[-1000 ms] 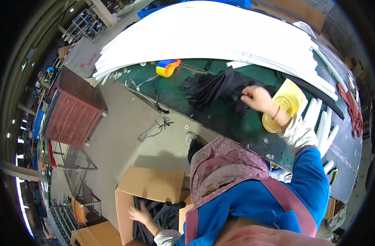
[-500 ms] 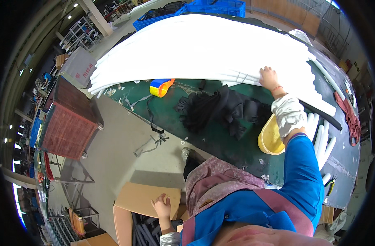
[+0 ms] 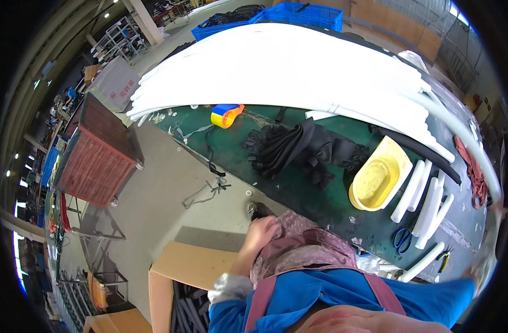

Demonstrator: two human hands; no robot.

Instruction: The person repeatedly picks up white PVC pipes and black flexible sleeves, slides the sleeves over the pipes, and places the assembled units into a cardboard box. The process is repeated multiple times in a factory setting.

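Observation:
At the far right rim my right hand (image 3: pixel 500 210), smeared by motion, is closed round the end of a long white foam tube (image 3: pixel 471 143). The tube arches away from the big pile of white tubes (image 3: pixel 265 66) on the green table (image 3: pixel 298 194). My left hand (image 3: pixel 259 232) hovers in front of my patterned apron (image 3: pixel 304 247), its fingers curled together and nothing seen in them. Below it stands an open cardboard box (image 3: pixel 190 263) of dark grey tubes. Nearer me on the table lie a yellow scoop-shaped tub (image 3: pixel 376 180) and several short white tube pieces (image 3: pixel 429 205).
Black fabric strips (image 3: pixel 298 147) and a coloured tape roll (image 3: pixel 226 115) lie mid-table. Blue-handled scissors (image 3: pixel 402 240), pliers (image 3: pixel 444 260), a black tube (image 3: pixel 420 147) and a maroon cloth (image 3: pixel 473 172) lie to the right. A wooden cart (image 3: pixel 95 158) stands left, blue crates (image 3: pixel 309 15) behind.
My right hand has moved from the pile's near edge to the far right, drawing a white tube along. My left hand has risen from the box to my apron, its fingers curling in.

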